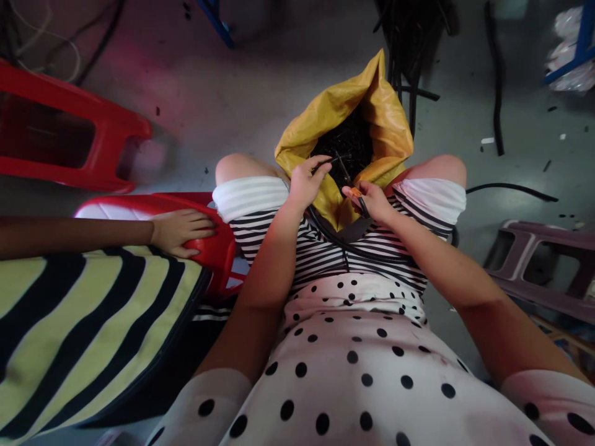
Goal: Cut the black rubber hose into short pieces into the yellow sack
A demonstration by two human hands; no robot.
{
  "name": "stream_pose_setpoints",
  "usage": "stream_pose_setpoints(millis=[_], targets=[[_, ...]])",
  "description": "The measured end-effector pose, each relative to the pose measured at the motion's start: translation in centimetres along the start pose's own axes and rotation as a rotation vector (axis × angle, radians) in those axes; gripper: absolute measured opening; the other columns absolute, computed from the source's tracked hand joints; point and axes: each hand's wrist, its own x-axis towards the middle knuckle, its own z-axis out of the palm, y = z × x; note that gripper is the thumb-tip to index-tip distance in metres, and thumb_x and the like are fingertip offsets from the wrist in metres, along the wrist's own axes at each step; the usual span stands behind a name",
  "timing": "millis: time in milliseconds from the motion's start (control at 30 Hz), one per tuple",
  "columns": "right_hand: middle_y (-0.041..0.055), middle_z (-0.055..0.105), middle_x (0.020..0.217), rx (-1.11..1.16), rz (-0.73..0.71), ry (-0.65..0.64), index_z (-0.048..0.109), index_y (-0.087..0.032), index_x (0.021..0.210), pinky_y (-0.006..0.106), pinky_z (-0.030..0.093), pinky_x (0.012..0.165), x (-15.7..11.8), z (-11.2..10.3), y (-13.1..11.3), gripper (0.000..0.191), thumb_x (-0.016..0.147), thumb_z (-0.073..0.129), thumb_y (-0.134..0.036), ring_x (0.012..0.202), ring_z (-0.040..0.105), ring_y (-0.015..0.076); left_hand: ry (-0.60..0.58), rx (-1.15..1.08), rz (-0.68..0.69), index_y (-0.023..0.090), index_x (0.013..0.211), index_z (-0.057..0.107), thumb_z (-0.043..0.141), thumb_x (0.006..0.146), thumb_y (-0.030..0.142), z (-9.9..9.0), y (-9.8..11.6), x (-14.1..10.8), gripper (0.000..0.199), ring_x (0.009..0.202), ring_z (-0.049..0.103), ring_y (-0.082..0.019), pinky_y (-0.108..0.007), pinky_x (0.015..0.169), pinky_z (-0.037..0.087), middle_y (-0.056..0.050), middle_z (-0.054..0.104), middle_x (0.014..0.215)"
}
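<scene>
Dotted shirt (341, 337): white with black spots; worn by the seated person; nearest the view.
Co-worker (116, 310): at the left; yellow-and-navy striped garment; one hand (179, 234) laid flat, palm down, on a red stool (222, 248).
Striped shorts (260, 229): black and white, with plain pale cuffs; knees spread around the sack.
Lap tube (356, 249): black, bent in a curve across the shorts.
Right hand (375, 201): fingers closed around the grips of the orange-and-black scissors (357, 193); blades directed away from the body, over the sack mouth.
Left hand (307, 179): thumb and fingers drawn narrow on a thin black tube (343, 157); tube beside the scissor blades, above the sack contents; its exact length is hard to judge in the dim light.
Yellow sack (390, 118): mouth open between the knees, rim folded and peaked at the far side; a heap of black pieces (346, 133) inside.
Purple-grey stool (542, 248): on the right, beyond the right forearm.
Second red stool (109, 145): farther left; openwork top and legs.
Floor tubes (498, 93): black, lying to the right; a dark bundle (409, 37) of more behind the sack.
Far edge: blue metal legs (217, 21); clear plastic bags (569, 43) at the right; pale cable (69, 46) at the left.
</scene>
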Motion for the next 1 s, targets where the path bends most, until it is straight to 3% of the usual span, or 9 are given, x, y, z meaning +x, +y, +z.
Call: stream_pose_setpoints(millis=[233, 400, 500, 633, 867, 1000], targets=[[-0.0062, 0.045, 0.053, 0.022, 0.021, 0.026, 0.04, -0.027, 0.072, 0.027, 0.035, 0.04, -0.5, -0.2, -0.2, 0.079, 0.059, 0.092, -0.085, 0.045, 0.04, 0.0104, -0.028, 0.074, 0.032, 0.017, 0.11, 0.082, 0.072, 0.095, 0.027, 0.3, -1.5, 0.2, 0.02, 0.095, 0.074, -0.02, -0.031, 0.095, 0.057, -0.006, 0.079, 0.092], [-0.0067, 0.048, 0.055, 0.065, 0.05, 0.002, 0.043, -0.026, 0.075, 0.023, 0.036, 0.04, -0.8, -0.2, -0.9, 0.076, 0.062, 0.097, -0.076, 0.047, 0.045, 0.0098, -0.147, 0.166, 0.128, 0.016, 0.117, 0.081, 0.069, 0.096, 0.026, -0.2, -2.5, 0.4, 0.026, 0.104, 0.074, -0.021, -0.032, 0.1, 0.056, -0.008, 0.082, 0.108], [-0.0045, 0.053, 0.057, 0.055, 0.096, -0.012, 0.047, -0.025, 0.077, 0.023, 0.037, 0.041, -0.5, -0.2, -1.1, 0.072, 0.067, 0.094, -0.078, 0.048, 0.049, 0.0107, -0.195, 0.181, 0.125, 0.017, 0.118, 0.081, 0.068, 0.097, 0.028, -0.1, -3.0, 0.4, 0.028, 0.098, 0.073, -0.02, -0.032, 0.095, 0.057, -0.007, 0.082, 0.104], [-0.0067, 0.046, 0.053, 0.02, 0.052, 0.028, 0.043, -0.026, 0.073, 0.024, 0.035, 0.04, 0.0, -0.3, -0.7, 0.073, 0.065, 0.096, -0.075, 0.045, 0.041, 0.0094, -0.147, 0.16, 0.067, 0.016, 0.116, 0.08, 0.067, 0.098, 0.03, 0.2, -3.3, 0.4, 0.027, 0.083, 0.07, -0.018, -0.031, 0.084, 0.057, -0.005, 0.077, 0.087], [-0.006, 0.045, 0.053, -0.065, -0.061, 0.089, 0.043, -0.025, 0.067, 0.024, 0.029, 0.044, 0.9, -0.6, 0.5, 0.068, 0.065, 0.097, -0.067, 0.048, 0.039, 0.0087, -0.032, 0.183, 0.033, 0.017, 0.097, 0.072, 0.071, 0.096, 0.028, 0.3, -2.6, 0.3, 0.01, 0.097, 0.071, -0.02, -0.032, 0.096, 0.056, -0.006, 0.077, 0.096], [-0.006, 0.045, 0.054, -0.02, -0.042, 0.087, 0.041, -0.026, 0.07, 0.026, 0.03, 0.045, 1.1, -0.7, 0.6, 0.071, 0.064, 0.095, -0.071, 0.048, 0.041, 0.0095, -0.032, 0.086, -0.091, 0.021, 0.104, 0.067, 0.068, 0.1, 0.034, 0.0, -2.4, -0.1, 0.013, 0.075, 0.065, -0.015, -0.027, 0.075, 0.057, -0.001, 0.065, 0.081]])
